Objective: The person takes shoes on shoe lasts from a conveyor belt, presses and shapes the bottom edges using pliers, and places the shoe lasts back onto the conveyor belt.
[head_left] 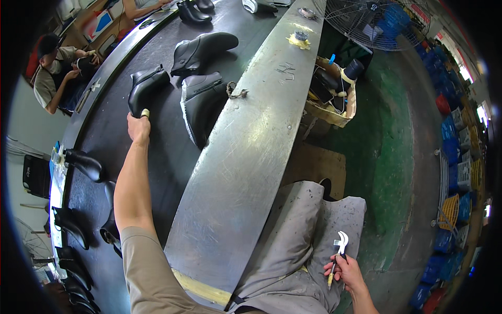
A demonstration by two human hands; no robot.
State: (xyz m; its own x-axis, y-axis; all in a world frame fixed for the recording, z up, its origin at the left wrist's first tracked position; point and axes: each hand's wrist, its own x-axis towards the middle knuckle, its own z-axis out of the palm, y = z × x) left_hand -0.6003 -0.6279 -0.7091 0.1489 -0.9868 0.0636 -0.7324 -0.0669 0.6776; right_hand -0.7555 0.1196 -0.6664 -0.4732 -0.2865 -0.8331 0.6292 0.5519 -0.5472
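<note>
My left hand [138, 127] reaches across the dark work surface and is closed on the toe of a black ankle boot [145, 86]. A pale wrap covers one of its fingertips. Beside that boot lie another black ankle boot [201, 52] and a black boot with a pale lower edge [200, 104]. Over my right thigh, my right hand [346, 272] is closed around the handles of a pair of lasting pincers [341, 243]. Their curved metal jaws point up and away from me. Part of the handles is hidden by my fingers.
A metal ledge [246, 141] runs between me and the dark work surface [162, 152]. Several black boots [70, 227] line its left side. On the right are a tool box [342, 112] and a large fan [361, 23]. A co-worker [57, 73] handles a dark shoe at far left.
</note>
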